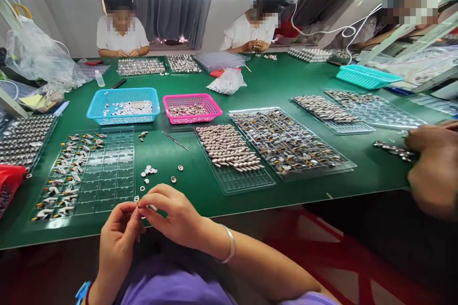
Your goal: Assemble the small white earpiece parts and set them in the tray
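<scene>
At the table's near edge, my left hand and my right hand meet fingertip to fingertip. Both are pinched on a small white part with a hint of orange, mostly hidden by the fingers. Just beyond them lie loose white discs, a white ring and small round metal caps. To the left is a clear compartment tray, its left columns filled with small white-and-silver parts with orange ends. Tweezers rest on the green table behind the loose pieces.
Beyond stand a blue basket of white pieces and a pink basket of round caps. Right of centre are trays of metal parts and dark assemblies. A co-worker's hand is at the right; other people sit across the table.
</scene>
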`<state>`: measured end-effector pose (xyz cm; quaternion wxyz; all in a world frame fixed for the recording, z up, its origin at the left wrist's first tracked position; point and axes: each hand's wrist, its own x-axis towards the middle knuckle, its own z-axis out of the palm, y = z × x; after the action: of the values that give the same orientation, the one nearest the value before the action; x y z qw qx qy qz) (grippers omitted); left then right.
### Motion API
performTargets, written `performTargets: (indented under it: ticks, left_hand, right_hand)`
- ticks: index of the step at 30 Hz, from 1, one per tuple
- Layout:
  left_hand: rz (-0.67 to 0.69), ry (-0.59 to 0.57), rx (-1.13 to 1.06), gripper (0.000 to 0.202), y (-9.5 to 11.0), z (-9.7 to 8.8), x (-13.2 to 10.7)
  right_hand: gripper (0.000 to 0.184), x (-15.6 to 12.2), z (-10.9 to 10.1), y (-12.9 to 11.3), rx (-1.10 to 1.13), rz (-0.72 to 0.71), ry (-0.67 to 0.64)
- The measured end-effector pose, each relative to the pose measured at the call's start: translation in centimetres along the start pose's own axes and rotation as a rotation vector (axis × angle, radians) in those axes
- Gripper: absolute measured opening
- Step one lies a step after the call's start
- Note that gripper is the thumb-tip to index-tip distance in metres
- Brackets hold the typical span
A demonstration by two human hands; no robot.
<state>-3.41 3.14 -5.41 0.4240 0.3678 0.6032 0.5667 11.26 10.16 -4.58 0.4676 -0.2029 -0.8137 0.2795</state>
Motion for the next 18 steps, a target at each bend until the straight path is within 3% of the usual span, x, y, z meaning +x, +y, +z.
performTargets:
  ticks: [5, 12, 18]
  left_hand:
    - [0.090, -0.077, 0.187, 0.025, 0.2, 1.1, -1.4]
    - [0.398, -0.069, 0.495, 0.012, 0.4, 1.2, -2.1]
    - [0.444, -0.116, 0.575, 0.009, 1.3, 1.2, -2.3]
  right_hand:
    - [0.008, -2.3, -1.9, -0.8, 0.000, 0.095, 0.025]
    - [0.006, -3.3, -2.3, -1.3, 0.021, 0.187, 0.041]
    - [0.006, -3.5, -2.3, -1.9, 0.167, 0.294, 0.090]
